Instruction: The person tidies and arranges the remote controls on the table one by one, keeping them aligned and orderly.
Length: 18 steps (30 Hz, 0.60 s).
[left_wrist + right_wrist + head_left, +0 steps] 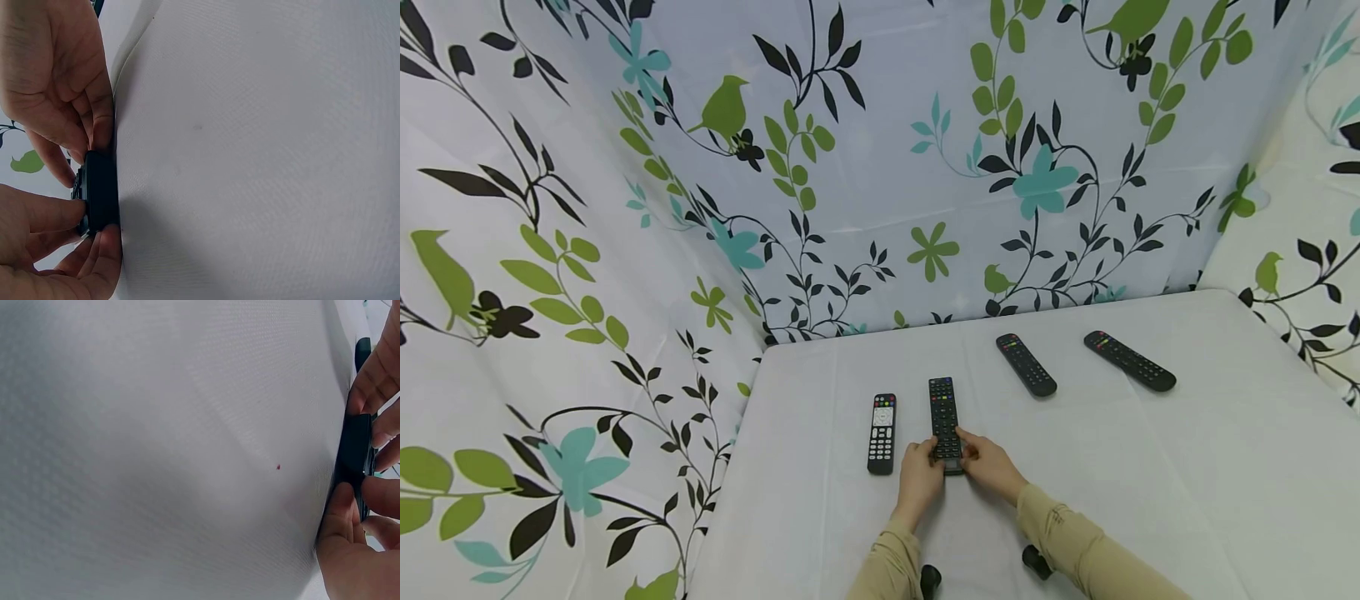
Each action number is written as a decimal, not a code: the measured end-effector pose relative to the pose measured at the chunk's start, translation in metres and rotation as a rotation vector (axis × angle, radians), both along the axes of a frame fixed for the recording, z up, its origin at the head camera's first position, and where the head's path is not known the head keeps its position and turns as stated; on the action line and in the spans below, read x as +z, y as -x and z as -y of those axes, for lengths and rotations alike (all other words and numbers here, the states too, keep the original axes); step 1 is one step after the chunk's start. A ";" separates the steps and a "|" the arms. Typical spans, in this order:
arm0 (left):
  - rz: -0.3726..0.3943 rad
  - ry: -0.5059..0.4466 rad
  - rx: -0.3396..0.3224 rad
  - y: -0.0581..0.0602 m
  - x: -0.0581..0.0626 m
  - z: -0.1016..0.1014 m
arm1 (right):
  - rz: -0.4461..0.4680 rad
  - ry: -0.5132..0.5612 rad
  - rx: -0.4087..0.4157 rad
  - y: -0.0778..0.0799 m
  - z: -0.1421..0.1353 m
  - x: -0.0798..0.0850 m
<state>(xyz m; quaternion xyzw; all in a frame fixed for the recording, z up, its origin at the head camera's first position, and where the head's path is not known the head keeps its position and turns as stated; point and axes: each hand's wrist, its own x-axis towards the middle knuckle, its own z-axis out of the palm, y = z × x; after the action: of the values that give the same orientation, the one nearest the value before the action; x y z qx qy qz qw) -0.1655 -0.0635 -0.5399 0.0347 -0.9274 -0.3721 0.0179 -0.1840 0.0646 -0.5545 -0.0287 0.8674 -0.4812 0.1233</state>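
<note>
A long black remote control (943,404) lies lengthwise on the white-covered table, its near end between both hands. My left hand (920,479) holds the left side of that end, and my right hand (992,467) grips the right side. In the left wrist view, the remote's dark end face (102,194) shows with thumb and fingers of each hand around it, low against the cloth. The right wrist view also shows the remote's end (355,447) between the fingers. Left of it lies a black remote with white buttons (882,433), which neither hand touches.
Two more black remotes lie farther back to the right: one remote (1026,365) nearer the middle, another remote (1130,361) beyond it. White cloth covers the table (1150,483). Leaf-and-bird patterned curtains (880,167) stand behind and at both sides.
</note>
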 end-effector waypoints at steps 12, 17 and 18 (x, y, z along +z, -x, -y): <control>0.000 -0.002 0.000 -0.003 -0.001 0.001 | -0.011 0.009 0.003 -0.002 0.001 -0.001; -0.007 -0.017 0.012 -0.004 -0.002 0.002 | -0.016 0.025 -0.004 -0.002 0.000 0.001; -0.013 -0.018 0.014 -0.004 -0.003 0.001 | -0.013 0.028 -0.007 -0.002 0.000 0.002</control>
<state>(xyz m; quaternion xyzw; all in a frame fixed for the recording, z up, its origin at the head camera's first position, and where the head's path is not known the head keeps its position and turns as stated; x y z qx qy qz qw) -0.1618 -0.0648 -0.5425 0.0388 -0.9235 -0.3808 0.0264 -0.1818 0.0648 -0.5522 -0.0304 0.8616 -0.4934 0.1156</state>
